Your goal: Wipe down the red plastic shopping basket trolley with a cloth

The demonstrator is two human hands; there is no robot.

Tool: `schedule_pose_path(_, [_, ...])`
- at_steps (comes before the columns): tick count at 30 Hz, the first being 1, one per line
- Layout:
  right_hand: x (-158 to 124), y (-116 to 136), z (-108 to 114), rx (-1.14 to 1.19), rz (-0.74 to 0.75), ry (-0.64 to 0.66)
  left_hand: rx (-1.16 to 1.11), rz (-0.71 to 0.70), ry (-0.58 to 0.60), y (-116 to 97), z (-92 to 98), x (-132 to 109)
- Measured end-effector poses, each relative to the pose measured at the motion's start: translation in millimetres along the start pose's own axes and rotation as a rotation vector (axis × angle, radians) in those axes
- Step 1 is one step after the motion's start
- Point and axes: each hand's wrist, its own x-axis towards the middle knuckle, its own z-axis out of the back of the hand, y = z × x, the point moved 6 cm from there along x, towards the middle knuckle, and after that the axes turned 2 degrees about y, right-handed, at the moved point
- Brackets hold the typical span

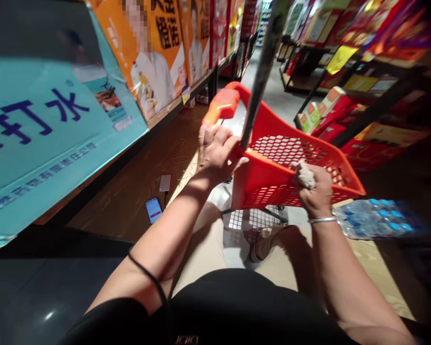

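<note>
A red-orange plastic shopping cart basket (pixel 273 122) with mesh holes tilts in front of me. A dark metal bar (pixel 262 72) rises along its near left side. My left hand (pixel 217 151) is closed at the basket's left corner, beside an orange handle piece (pixel 226 103), with the thumb pointing right. What lies under its palm is hidden. My right hand (pixel 316 184) is closed round a crumpled whitish cloth (pixel 306 175) and rests against the basket's near rim. Below the basket part of a wire rack (pixel 255 218) shows between my legs.
A blue carton (pixel 39 129) and orange cartons (pixel 158 62) line the left shelf. Beneath lie a phone (pixel 153 210) and a pale power bank (pixel 164 183) with a cable. Bottled water packs (pixel 377 218) stand at right. Red boxed goods fill the right shelves; an aisle (pixel 251 67) runs ahead.
</note>
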Motion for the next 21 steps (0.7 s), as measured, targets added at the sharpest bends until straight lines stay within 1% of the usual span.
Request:
schedule_pose_path(2, [6, 28, -5, 0.077, 0.025, -0.051, -0.009, 0.004, -0.023, -2, 4.3, -1])
schedule_pose_path(4, [14, 67, -15, 0.174, 0.114, 0.004, -0.016, 0.005, -0.037, -3, 6.4, -1])
schedule_pose_path(6, [23, 107, -21, 0.244, 0.221, 0.034, -0.012, 0.001, -0.035, -4, 5.9, -1])
schedule_pose_path(7, [26, 123, -23, 0.257, 0.263, 0.047, -0.008, 0.000, -0.033, -3, 5.3, -2])
schedule_pose_path(8, [28, 134, -24, 0.258, 0.292, 0.062, 0.000, -0.003, -0.034, -2, 4.9, -2])
schedule_pose_path(9, [29, 140, -26, 0.251, 0.311, 0.079, 0.009, -0.008, -0.039, 0, 4.9, -2])
schedule_pose_path(10, [29, 141, -27, 0.242, 0.320, 0.099, 0.020, -0.018, -0.046, 2, 5.5, -3])
schedule_pose_path(12, [24, 127, -28, 0.228, 0.316, 0.130, 0.043, -0.055, -0.051, 6, 7.8, -4])
schedule_pose_path(16, [6, 70, -21, 0.179, 0.254, 0.120, 0.041, -0.143, 0.011, 18, 15.4, -2])
schedule_pose_path(18, [0, 49, -17, 0.148, 0.207, 0.103, 0.038, -0.150, 0.038, 23, 19.5, 2])
schedule_pose_path(20, [1, 46, -15, 0.142, 0.155, 0.085, 0.046, -0.148, 0.061, 25, 21.3, 7])
schedule_pose_path(21, [3, 51, -15, 0.154, 0.137, 0.079, 0.052, -0.149, 0.072, 24, 21.1, 9])
